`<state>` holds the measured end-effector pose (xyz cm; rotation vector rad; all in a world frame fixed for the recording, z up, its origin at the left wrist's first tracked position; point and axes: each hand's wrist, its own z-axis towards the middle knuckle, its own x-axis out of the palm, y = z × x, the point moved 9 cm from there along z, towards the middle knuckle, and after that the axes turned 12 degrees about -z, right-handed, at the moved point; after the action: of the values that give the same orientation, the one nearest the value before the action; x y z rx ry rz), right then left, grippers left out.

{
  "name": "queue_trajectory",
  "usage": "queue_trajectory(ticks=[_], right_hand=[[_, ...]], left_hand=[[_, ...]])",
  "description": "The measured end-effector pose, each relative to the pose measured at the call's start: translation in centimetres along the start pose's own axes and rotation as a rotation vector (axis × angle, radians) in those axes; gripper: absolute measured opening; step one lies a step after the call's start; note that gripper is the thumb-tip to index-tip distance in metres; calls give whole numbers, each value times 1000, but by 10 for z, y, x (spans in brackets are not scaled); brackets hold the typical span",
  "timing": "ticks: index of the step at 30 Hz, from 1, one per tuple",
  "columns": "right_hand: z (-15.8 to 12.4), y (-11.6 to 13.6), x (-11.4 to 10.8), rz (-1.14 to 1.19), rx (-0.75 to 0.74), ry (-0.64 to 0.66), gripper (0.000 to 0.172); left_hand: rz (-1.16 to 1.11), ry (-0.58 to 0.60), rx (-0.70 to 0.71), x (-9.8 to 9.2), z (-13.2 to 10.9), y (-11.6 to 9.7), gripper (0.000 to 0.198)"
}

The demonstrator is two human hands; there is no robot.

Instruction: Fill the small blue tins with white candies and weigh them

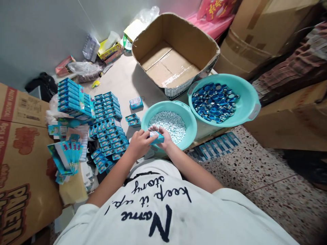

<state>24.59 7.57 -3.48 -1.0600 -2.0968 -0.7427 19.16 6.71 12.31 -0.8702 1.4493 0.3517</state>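
left: rows of blue boxes (107,126) cover the floor | ahead: small basin (168,104) and large basin (245,89) side by side, no gap seen | beyond: open carton (184,37) | free: bare floor (125,80) between rows and carton, with one loose box (136,102) on it

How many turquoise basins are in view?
2. The tablet basin is just beyond the left hand and right hand, which hold a small blue box; the cap basin stands to its right.
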Motion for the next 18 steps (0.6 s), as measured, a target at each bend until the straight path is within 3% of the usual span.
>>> queue_trajectory(ticks=[3, 11, 15, 18], right_hand=[[6, -5, 0, -7, 5, -3, 17], [11, -3, -6, -144, -42, -63, 22], [15, 13, -11, -338, -130, -128, 20], [13, 30, -15, -595, -218, -196, 28]], left_hand=[[-40, 13, -7, 6, 1, 1, 53], [-190, -33, -121, 11, -4, 22, 44], [-257, -103, -174, 5, -16, 29, 41], [-336, -184, -227, -1, -29, 37, 40]])
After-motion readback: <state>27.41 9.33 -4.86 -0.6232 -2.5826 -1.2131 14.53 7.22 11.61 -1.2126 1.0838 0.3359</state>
